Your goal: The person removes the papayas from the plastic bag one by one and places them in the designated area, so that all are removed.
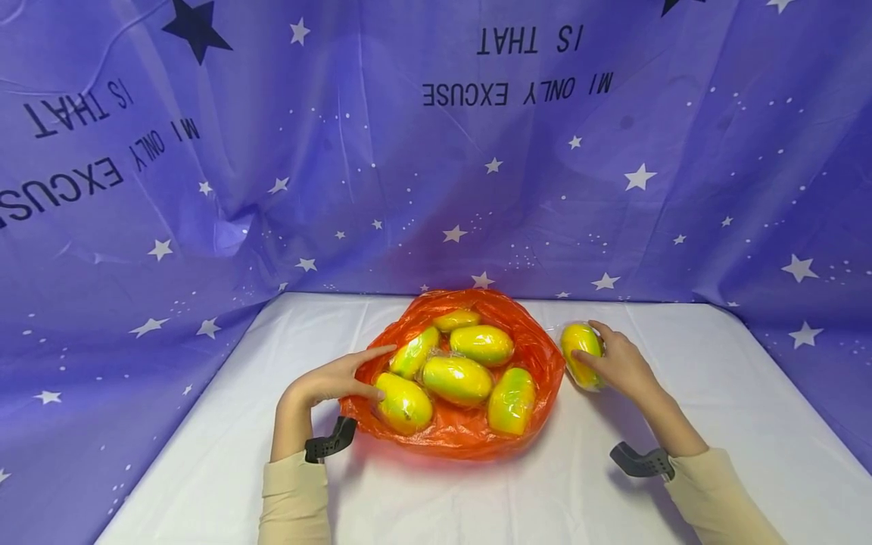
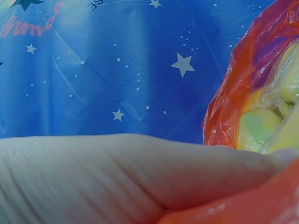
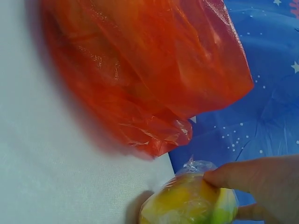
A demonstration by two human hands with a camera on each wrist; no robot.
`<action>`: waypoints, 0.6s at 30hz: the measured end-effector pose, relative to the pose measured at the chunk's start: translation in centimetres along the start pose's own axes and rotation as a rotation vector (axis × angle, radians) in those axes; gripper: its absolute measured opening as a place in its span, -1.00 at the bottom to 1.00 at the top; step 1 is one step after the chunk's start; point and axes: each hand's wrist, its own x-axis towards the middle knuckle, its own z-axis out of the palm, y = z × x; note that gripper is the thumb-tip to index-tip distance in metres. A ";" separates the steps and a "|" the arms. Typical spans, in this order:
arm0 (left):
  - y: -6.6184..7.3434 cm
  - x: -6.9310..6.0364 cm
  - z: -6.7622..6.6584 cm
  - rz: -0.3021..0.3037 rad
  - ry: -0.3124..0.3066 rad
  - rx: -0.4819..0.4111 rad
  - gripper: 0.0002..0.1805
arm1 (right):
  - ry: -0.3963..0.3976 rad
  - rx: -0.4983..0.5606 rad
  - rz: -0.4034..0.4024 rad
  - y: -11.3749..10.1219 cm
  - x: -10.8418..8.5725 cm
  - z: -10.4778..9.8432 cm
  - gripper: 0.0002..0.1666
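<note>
In the head view, a red plastic bag (image 1: 463, 446) lies spread on the table with its mouth up and several yellow-green mangoes (image 1: 457, 380) inside, each wrapped in clear film. My left hand (image 1: 334, 378) rests at the bag's left rim, fingers spread and thumb near the front-left mango (image 1: 405, 403). In the left wrist view its thumb (image 2: 201, 170) reaches past the red plastic (image 2: 233, 93). To the right of the bag, my right hand (image 1: 623, 363) grips another wrapped mango (image 1: 579, 348) between thumb and fingers. The right wrist view shows this mango (image 3: 182, 203) below the bag's outer side (image 3: 140, 84).
A white cloth (image 1: 327, 492) covers the table. Purple-blue sheeting (image 1: 531, 189) with stars and lettering hangs behind it and along the sides. Each wrist carries a dark bracket (image 1: 330, 440).
</note>
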 end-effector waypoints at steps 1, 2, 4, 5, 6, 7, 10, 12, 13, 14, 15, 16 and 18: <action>0.0 0.0 0.0 0.000 0.000 0.000 -0.12 | 0.001 -0.003 -0.003 0.1 0.0 0.1 -0.11; 0.0 0.0 0.0 0.001 0.000 0.001 -0.12 | 0.002 -0.004 -0.003 0.1 0.0 0.1 -0.11; 0.0 0.0 0.0 0.001 -0.002 0.001 -0.12 | 0.004 -0.002 -0.004 0.2 0.0 0.1 -0.11; 0.0 0.0 0.0 0.001 -0.002 0.002 -0.12 | 0.004 -0.001 -0.004 0.2 0.0 0.2 -0.11; 0.0 0.1 0.0 0.001 -0.002 0.004 -0.13 | 0.004 -0.001 -0.004 0.3 -0.1 0.2 -0.11; 0.0 0.1 0.0 0.001 -0.003 0.003 -0.13 | 0.004 0.000 -0.006 0.3 -0.1 0.2 -0.12; -0.1 0.1 0.0 -0.001 -0.003 0.004 -0.13 | 0.003 -0.002 -0.014 0.5 -0.2 0.4 -0.12; -0.1 0.0 0.0 -0.004 -0.003 0.004 -0.13 | 0.004 -0.005 -0.021 0.6 -0.2 0.6 -0.12; -0.1 0.0 0.0 -0.004 -0.003 0.004 -0.13 | 0.005 -0.007 -0.023 0.6 -0.2 0.6 -0.12; -0.1 0.0 0.0 -0.006 -0.002 0.006 -0.13 | 0.007 -0.010 -0.024 0.6 -0.2 0.7 -0.12; -0.1 0.0 0.0 -0.007 -0.002 0.007 -0.13 | 0.009 -0.010 -0.023 0.6 -0.2 0.7 -0.13; 0.0 0.0 0.0 -0.007 -0.002 0.009 -0.13 | 0.011 -0.011 -0.021 0.7 -0.2 0.8 -0.13; 0.0 0.0 0.0 -0.005 -0.002 0.011 -0.13 | 0.016 -0.011 -0.014 0.7 -0.2 0.9 -0.13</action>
